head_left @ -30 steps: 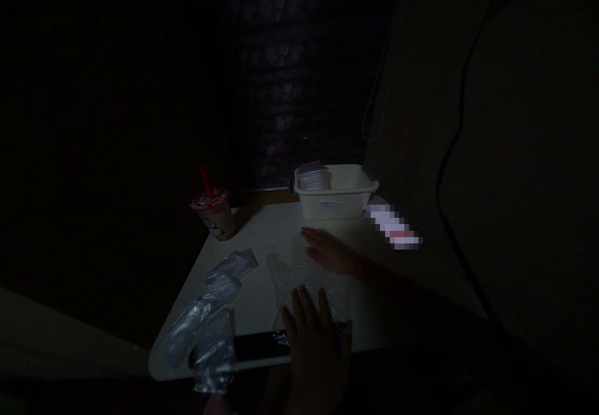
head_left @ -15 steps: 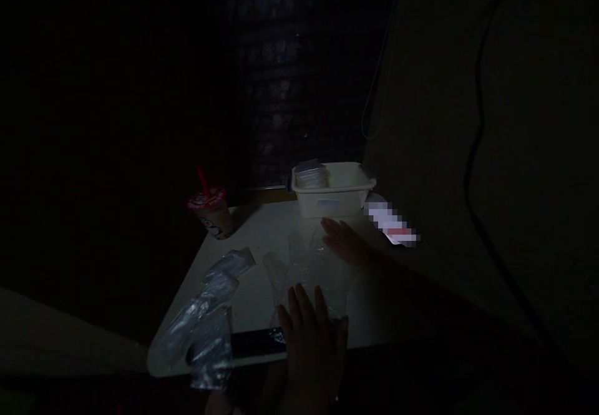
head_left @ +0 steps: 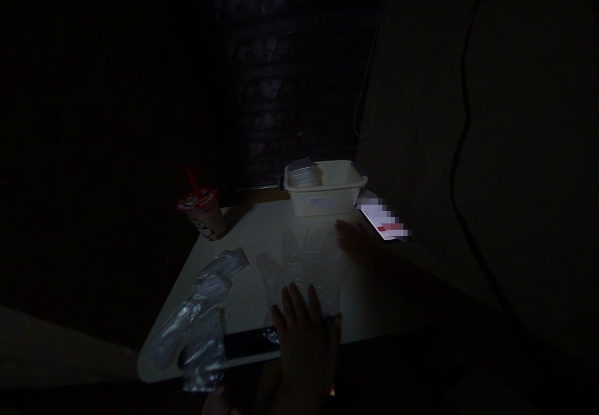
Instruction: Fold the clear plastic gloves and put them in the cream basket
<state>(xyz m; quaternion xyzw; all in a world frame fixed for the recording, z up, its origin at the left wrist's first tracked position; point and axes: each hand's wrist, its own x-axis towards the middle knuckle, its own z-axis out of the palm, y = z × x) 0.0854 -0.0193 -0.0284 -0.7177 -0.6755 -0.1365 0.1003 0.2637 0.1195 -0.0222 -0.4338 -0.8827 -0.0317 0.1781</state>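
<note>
We note the left hand (head_left: pixel 304 334) lying flat and open, fingers spread, on the near edge of the clear plastic film (head_left: pixel 304 265). The right hand (head_left: pixel 355 240) rests open at the film's far right edge; neither hand seems to grip anything, though the light is poor. The film lies flat on the table (head_left: pixel 262 221). Beyond it sit a plastic basin (head_left: pixel 327 196), holding a clear pack (head_left: pixel 303 175), and a drink cup (head_left: pixel 202 214). To its left lies crumpled plastic (head_left: pixel 196 321); a phone (head_left: pixel 250 343) lies at its near edge.
</note>
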